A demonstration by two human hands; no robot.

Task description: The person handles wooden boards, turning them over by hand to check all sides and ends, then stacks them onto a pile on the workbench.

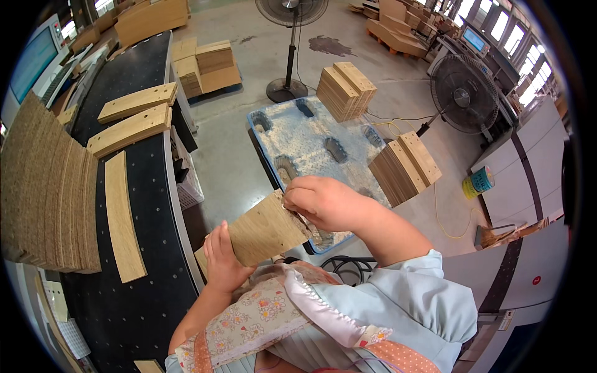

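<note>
A wood-grain board (266, 231) is held in front of my body, tilted, between the black table and the blue pallet. My left hand (225, 256) grips its near left end, fingers on top of the face. At the far right end, my right hand (318, 202) is closed with its fingertips pinched at the board's edge. Something small and whitish shows under those fingertips, too hidden to name. The board's end below my right hand looks rough and dark.
Left, the black table (134, 186) bears a tall stack of particleboard (46, 186), a curved strip (124, 217) and two pairs of drilled boards (130, 130). The dusty blue pallet (311, 143) carries board stacks (347, 92) (405, 166). Fans (287, 87) (463, 96) stand beyond.
</note>
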